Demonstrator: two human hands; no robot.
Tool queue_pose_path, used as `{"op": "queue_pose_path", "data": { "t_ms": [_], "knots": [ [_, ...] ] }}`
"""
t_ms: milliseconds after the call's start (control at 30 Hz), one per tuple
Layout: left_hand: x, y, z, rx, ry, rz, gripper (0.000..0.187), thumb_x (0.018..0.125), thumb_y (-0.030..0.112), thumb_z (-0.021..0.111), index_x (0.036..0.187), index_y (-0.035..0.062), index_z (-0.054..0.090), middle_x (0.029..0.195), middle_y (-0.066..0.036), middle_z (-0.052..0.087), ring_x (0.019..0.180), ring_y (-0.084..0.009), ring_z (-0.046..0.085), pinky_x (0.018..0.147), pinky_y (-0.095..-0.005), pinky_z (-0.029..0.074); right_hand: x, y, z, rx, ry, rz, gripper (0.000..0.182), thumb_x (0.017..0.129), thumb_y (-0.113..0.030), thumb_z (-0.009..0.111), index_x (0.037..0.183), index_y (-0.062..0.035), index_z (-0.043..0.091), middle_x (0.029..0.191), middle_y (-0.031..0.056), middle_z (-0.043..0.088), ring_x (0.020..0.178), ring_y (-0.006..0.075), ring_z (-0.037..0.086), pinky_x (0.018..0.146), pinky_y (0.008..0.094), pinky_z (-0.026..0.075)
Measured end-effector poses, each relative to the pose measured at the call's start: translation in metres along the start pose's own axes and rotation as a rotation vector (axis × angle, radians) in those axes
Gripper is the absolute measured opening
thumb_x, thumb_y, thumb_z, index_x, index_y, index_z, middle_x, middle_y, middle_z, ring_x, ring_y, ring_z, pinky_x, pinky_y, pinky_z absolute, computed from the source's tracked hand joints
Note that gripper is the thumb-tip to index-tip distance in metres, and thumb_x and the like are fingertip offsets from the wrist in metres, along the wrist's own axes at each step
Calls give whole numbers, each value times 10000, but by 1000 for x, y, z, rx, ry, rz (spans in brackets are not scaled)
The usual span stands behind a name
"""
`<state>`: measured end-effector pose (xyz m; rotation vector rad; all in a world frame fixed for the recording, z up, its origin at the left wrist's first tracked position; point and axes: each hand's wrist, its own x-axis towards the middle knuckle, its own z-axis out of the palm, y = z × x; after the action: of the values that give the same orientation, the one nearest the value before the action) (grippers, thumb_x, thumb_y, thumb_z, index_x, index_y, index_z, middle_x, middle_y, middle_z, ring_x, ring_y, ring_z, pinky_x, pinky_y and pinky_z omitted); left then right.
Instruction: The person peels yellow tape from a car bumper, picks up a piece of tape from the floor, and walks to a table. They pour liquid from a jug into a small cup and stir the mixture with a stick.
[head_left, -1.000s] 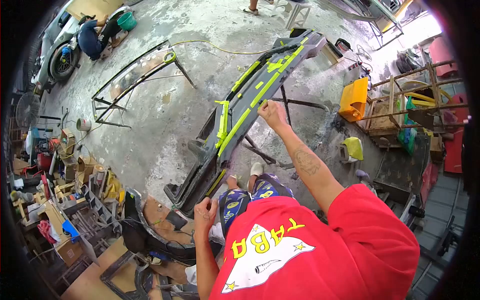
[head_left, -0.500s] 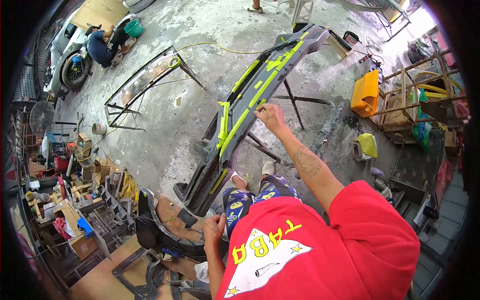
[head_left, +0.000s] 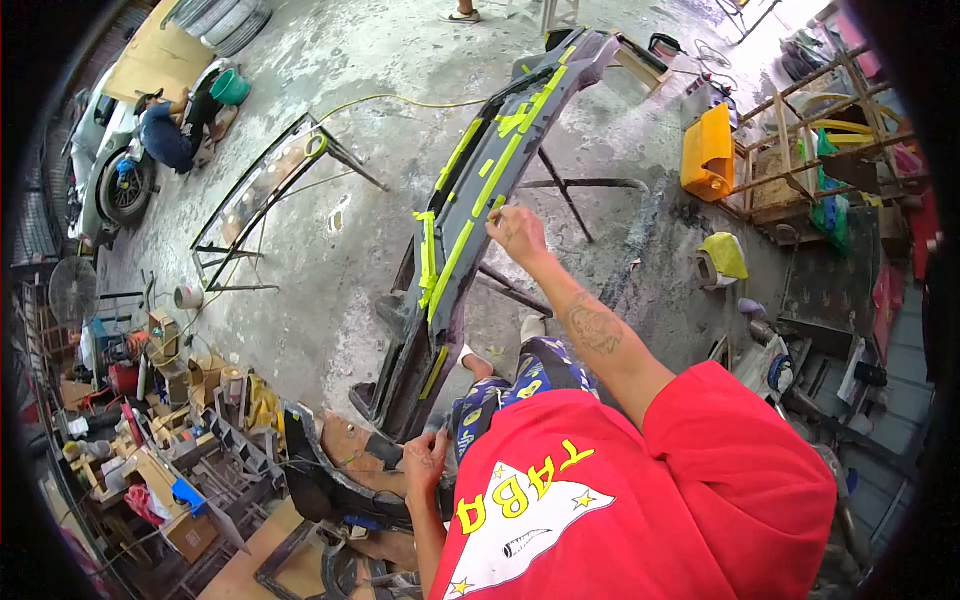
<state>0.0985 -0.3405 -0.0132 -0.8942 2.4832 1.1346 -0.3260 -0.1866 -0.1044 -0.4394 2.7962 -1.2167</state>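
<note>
A long grey car bumper [head_left: 455, 206] lies at a slant in front of me, its far end towards the top of the view. Strips of yellow-green masking tape [head_left: 452, 264] run along its face and edges. At the bumper's near-side edge, my right hand [head_left: 517, 236] is closed with thumb and fingers pinched beside the end of a tape strip. Whatever is in that pinch is too small to make out. My left hand [head_left: 425, 460] is curled by my waist, just below the bumper's near end, and its grip is partly hidden.
Metal stand legs [head_left: 560, 190] are under the bumper. A low metal frame [head_left: 255, 190] carries a tape roll [head_left: 316, 146]. Another person [head_left: 172, 132] crouches by a car wheel. An orange container [head_left: 708, 155] stands right; cluttered parts and boxes [head_left: 190, 530] lie left.
The view has shifted, so the bumper and floor objects appear further left. My right hand stays at the bumper's edge near the tape, and my left hand stays curled by my waist.
</note>
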Motion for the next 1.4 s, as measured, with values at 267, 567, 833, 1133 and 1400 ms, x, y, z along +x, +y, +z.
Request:
{"op": "queue_pose_path", "data": {
  "t_ms": [267,567,833,1133,1400],
  "knots": [
    [13,1,-6,40,-78,-6,448,998,324,638,752,-50,617,656,-239,598,560,-370,587,579,-462,437,-2,-4,5,-73,14,-19,236,854,-298,742,972,-96,772,883,164,743,847,357,724,753,461,570],
    [6,-26,-2,-97,-72,-28,392,1006,314,623,832,-26,714,716,-192,702,655,-346,701,608,-427,502,10,-1,14,-188,-7,-75,184,859,-251,706,885,-69,714,840,182,726,822,391,709,730,486,556],
    [-12,-71,13,-170,-98,-98,370,940,315,710,824,-33,759,664,-140,695,609,-201,648,605,-375,495,12,1,11,-88,-84,-29,206,838,-247,732,819,-54,660,864,187,727,850,377,715,743,466,550],
    [-87,-283,130,-659,-180,-252,421,917,75,661,1322,-33,627,1167,-224,722,1064,-278,708,936,-359,547,1,-6,-19,-20,-16,26,254,902,-314,703,930,-63,739,852,190,727,841,403,701,748,487,547],
    [-66,-205,102,-488,-189,-293,388,943,107,634,1307,-26,629,1083,-162,726,995,-239,697,849,-339,549,2,-8,-7,-79,-3,-89,246,873,-321,730,924,-82,758,808,189,706,803,376,703,714,465,535]
  ]
}}
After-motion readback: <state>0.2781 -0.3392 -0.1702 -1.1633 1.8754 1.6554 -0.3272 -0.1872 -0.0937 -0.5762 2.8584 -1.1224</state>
